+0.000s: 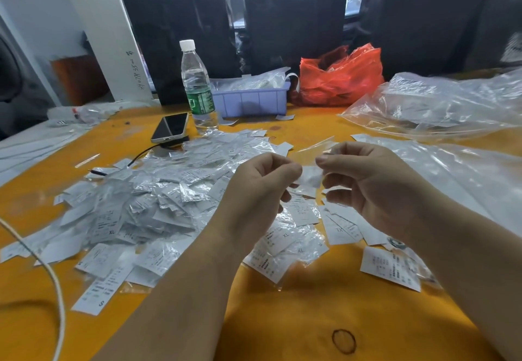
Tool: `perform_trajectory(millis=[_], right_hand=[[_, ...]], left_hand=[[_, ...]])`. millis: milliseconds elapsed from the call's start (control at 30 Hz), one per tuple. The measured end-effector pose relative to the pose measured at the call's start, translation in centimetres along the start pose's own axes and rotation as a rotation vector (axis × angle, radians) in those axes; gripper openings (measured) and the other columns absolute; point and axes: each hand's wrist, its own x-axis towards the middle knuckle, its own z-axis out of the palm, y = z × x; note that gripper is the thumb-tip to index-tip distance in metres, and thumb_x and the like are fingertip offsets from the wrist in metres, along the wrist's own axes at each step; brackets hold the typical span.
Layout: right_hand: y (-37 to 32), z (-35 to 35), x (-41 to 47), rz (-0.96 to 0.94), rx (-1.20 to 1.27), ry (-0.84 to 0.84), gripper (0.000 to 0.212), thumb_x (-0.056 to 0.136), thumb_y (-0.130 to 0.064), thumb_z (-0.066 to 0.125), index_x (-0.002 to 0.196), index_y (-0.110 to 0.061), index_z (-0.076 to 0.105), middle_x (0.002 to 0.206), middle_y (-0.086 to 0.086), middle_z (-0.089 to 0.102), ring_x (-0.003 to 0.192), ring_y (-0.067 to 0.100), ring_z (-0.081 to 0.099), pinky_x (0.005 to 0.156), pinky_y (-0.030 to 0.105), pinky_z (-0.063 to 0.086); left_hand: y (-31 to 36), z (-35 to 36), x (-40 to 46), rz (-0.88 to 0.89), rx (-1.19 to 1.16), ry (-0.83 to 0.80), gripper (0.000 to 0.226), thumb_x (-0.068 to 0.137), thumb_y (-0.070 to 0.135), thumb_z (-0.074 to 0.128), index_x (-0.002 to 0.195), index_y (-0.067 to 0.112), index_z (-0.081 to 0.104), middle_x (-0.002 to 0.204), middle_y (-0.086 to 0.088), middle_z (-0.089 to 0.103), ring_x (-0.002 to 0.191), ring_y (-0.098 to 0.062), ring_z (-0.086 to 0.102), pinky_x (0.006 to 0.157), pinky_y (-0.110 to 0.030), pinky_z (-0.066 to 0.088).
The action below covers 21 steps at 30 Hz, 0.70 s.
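Left of centre on the worktop (282, 318) lies a heap (147, 199) of bagged labels. Above its right edge the left hand (262, 182) pinches a white label (310, 178). The right hand (370, 182) pinches the other end and, it seems, a clear sleeve (313, 148). That slick film could slip, or the label could crease at the sleeve's mouth and drop among finished ones.

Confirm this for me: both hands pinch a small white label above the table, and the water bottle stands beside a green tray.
Not quite: the tray beside the water bottle is purple, not green, as the head view shows.
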Motion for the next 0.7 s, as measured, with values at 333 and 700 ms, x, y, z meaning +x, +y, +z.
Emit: perform_trajectory(millis=[333,700], right_hand=[[-0.33,-0.62,-0.02,-0.192,0.056,0.169,0.016,0.080,0.002,0.065,0.075,-0.010,0.056,0.071,0.011,0.064,0.064,0.019,0.062,0.062,0.032,0.054],[0.12,-0.20,0.19,-0.049,-0.042,0.005,0.017,0.083,0.002,0.063,0.076,-0.013,0.071,0.054,0.001,0.044,0.043,0.009,0.037,0.043,0.018,0.038]], left_hand=[[-0.25,-0.10,0.13,0.017,-0.017,0.111,0.009,0.090,0.011,0.061,0.088,0.017,0.067,0.072,0.009,0.066,0.062,-0.006,0.057,0.055,-0.016,0.046],[-0.15,-0.62,0.34,0.094,-0.028,0.205,0.039,0.087,0.010,0.066,0.109,0.038,0.050,0.082,0.001,0.064,0.058,-0.003,0.054,0.057,-0.022,0.053]])
